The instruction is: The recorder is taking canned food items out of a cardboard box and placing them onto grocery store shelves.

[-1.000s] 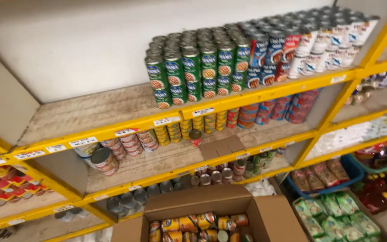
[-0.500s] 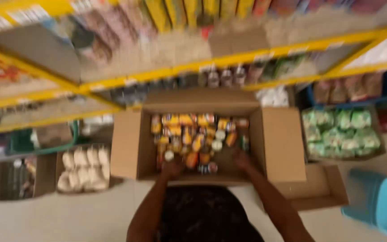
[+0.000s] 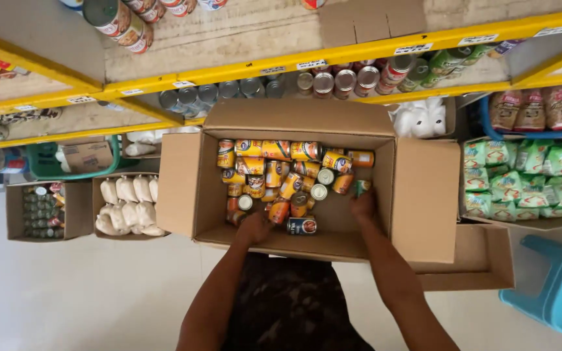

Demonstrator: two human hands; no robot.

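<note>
Both my hands are down inside the open cardboard box (image 3: 424, 188) on the floor in front of me, its four flaps folded out. My left hand (image 3: 255, 226) rests at the near left of the heap of tins (image 3: 281, 175), fingers curled among the orange and yellow ones; I cannot tell whether it grips any one of them. Just beside it, toward the near wall, a dark blue tin (image 3: 301, 225) lies on its side. My right hand (image 3: 363, 205) is at the right edge of the heap, closed around a small green tin (image 3: 361, 187) near the box's right wall.

The tins fill the far and middle part of the box, most lying on their sides, a few standing with silver tops showing. The near right corner of the box floor is bare cardboard.

Beyond the box stands a yellow shelf rack (image 3: 359, 55) with more tins on its boards. To the left sits a smaller box of white bags (image 3: 128, 205), to the right a box of green packets (image 3: 521, 179), and a blue plastic stool (image 3: 557, 292) stands at the near right.
</note>
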